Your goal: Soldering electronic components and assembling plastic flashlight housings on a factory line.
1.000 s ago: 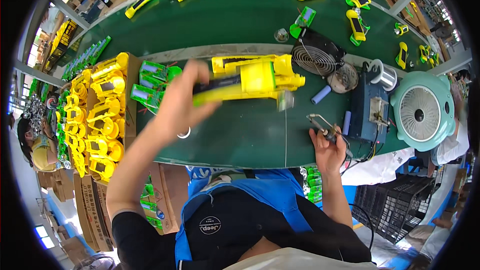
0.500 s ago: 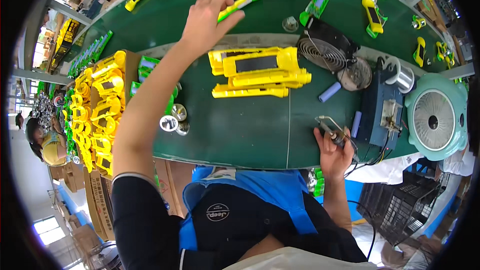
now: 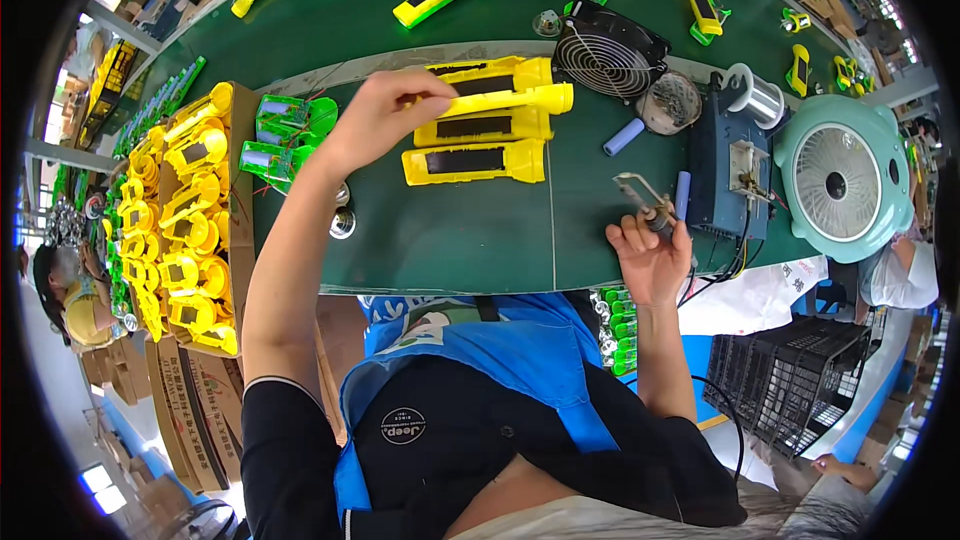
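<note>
Apparently arranges flashlight shell (image 3: 515,100) pinched in left hand (image 3: 383,120); half-curls right hand (image 3: 652,262) round soldering iron (image 3: 655,218), 3 o'clock; likely needs level release.

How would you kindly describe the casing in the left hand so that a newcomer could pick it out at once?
On the green workbench, find the yellow casings grouped left of the black fan. Follow the left hand to the held casing, pinched at its left end. Unlike its neighbours, it is gripped, with a narrow yellow side facing the camera.
</note>
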`<state>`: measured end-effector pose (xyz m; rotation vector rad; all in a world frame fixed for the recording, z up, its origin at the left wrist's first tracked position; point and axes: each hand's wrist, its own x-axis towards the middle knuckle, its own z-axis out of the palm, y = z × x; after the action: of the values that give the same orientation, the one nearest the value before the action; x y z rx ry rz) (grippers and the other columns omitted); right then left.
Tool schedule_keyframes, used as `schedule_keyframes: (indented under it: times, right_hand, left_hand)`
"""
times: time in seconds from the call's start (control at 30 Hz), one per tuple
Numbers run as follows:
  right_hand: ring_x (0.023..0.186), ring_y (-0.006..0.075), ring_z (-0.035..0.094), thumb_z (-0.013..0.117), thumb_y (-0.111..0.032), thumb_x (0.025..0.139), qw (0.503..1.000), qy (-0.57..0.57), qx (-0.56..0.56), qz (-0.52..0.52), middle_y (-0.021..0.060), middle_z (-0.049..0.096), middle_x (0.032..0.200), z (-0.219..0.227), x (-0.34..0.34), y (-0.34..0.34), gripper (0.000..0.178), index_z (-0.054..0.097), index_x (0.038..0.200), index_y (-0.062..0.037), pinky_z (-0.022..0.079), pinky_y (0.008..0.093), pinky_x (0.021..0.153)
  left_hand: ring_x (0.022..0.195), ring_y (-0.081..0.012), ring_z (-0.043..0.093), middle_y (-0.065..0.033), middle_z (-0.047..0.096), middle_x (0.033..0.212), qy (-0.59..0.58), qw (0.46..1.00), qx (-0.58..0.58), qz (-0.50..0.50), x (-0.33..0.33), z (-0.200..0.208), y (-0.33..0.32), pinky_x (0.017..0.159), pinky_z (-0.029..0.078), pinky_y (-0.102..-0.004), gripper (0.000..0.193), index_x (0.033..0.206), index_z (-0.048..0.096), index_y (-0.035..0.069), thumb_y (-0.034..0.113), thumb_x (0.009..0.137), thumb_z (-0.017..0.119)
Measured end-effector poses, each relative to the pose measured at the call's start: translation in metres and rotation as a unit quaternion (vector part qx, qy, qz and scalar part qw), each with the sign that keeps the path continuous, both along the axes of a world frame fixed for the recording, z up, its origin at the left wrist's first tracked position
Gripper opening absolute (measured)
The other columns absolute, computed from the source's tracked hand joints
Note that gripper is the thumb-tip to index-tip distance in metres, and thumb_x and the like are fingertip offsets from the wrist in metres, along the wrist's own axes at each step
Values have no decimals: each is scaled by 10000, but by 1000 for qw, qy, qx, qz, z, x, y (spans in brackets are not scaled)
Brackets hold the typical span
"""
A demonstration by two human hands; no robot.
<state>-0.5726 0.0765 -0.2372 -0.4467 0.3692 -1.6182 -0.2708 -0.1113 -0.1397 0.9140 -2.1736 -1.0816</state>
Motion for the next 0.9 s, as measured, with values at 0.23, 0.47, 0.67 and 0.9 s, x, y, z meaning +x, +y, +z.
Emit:
schedule_keyframes:
  times: [0.23, 0.47, 0.67, 0.9]
  right_hand:
    - [754, 290, 659, 470, -487, 960, 950, 258, -91, -147, 121, 609, 835, 27, 21, -4, 426, 365, 1128, -110, 521, 467, 787]
    - [769, 302, 673, 578, -311, 943, 899, 400, -99, -149, 196, 550, 992, -1, 64, -28, 406, 343, 1129, -37, 552, 428, 754]
    - [714, 274, 676, 544, -263, 960, 924, 320, -52, -205, 162, 532, 976, -1, 56, -38, 371, 329, 1142, -22, 556, 403, 726]
    - [687, 290, 673, 531, -273, 968, 930, 311, -37, -193, 160, 515, 973, -2, 55, -42, 347, 334, 1111, -26, 567, 429, 725]
  left_hand:
    - [691, -235, 552, -66, 520, 738, -68, 914, -385, -110, -27, -28, 94, 583, 439, -362, 216, 892, 627, 60, 131, 700, 696]
    - [784, -173, 580, -88, 628, 878, 26, 967, -226, 112, -39, -17, -30, 698, 469, -291, 95, 979, 623, 15, 47, 910, 567]
    - [761, -118, 545, -44, 596, 796, -59, 995, -49, -62, -168, -35, -239, 704, 457, -286, 365, 1240, 561, 143, 295, 913, 614]
    - [712, -131, 519, -53, 595, 814, -123, 978, -34, -167, -245, -64, -246, 640, 438, -297, 374, 1139, 627, 153, 363, 835, 684]
